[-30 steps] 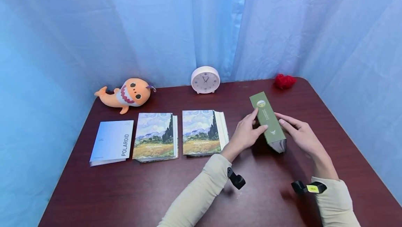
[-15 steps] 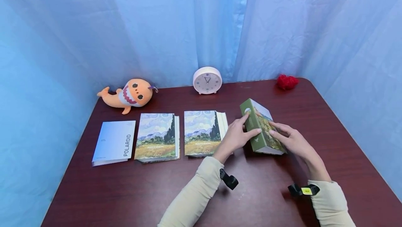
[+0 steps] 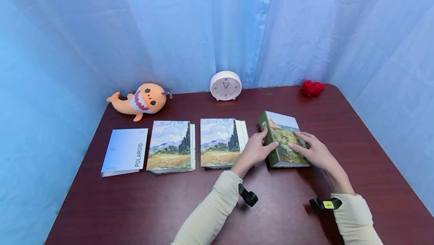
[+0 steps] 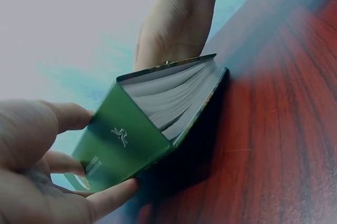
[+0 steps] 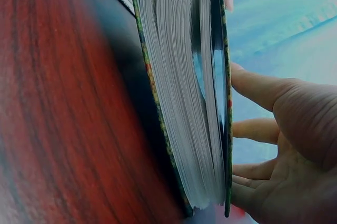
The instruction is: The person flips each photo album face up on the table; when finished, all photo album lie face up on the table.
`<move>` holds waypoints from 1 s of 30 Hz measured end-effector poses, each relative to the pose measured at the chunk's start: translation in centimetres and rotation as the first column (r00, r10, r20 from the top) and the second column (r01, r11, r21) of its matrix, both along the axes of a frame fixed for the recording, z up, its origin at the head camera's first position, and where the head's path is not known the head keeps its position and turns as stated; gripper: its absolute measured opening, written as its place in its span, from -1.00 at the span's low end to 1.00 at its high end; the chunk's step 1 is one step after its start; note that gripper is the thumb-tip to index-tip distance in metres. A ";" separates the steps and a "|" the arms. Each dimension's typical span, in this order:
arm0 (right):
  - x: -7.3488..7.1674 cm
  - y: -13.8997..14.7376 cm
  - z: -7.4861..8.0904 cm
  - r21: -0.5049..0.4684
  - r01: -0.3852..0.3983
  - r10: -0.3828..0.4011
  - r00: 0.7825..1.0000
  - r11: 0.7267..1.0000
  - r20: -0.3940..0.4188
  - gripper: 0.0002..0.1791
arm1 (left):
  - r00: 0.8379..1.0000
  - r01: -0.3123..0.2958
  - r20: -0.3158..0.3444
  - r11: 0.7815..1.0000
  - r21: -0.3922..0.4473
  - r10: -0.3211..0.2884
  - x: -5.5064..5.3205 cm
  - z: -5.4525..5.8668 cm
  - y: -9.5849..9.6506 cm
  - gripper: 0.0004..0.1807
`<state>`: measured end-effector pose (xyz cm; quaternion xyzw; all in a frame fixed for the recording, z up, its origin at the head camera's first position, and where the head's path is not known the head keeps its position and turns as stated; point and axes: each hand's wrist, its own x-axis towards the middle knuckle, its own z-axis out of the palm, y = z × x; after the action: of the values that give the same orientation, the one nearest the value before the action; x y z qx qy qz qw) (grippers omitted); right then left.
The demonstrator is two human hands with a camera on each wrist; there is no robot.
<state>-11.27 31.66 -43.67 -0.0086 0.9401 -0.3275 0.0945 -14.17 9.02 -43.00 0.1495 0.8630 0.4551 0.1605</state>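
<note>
A thick photo album with a painted landscape cover and green spine lies nearly flat, slightly tilted, close over the table at the right. My left hand grips its spine; in the left wrist view, thumb and one finger sit at opposite edges of the spine. The right hand rests with extended fingers on the front cover. White page edges face the right wrist camera, between the two covers. Left of that hand lies another photo album with a wheat-field painting.
A matching wheat-field album and a blue-white Polaroid album continue the row leftward. Behind stand an orange shark plush, a round white clock and a red crumpled item. Curtains surround the dark wooden table.
The green-spined album has turned from spine up to front cover up and come down toward the table. Both hands have shifted slightly left with it. The head view has moved a little.
</note>
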 end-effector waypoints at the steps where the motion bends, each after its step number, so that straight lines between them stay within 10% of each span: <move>1: 0.0 0.0 0.0 0.000 0.007 -0.007 1.000 1.000 0.008 -0.13 | 1.000 -0.008 -0.001 1.000 -0.002 0.008 0.0 -0.1 0.1 -0.25; 30: -0.3 -0.9 -0.9 0.062 0.029 -0.026 0.998 0.998 -0.050 -0.12 | 0.999 -0.044 0.014 0.997 -0.060 0.044 -0.3 -0.7 0.2 -0.30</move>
<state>-11.58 30.80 -44.55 -0.0007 0.9520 -0.2986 0.0672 -14.46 9.22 -43.70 0.1221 0.8780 0.4337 0.1614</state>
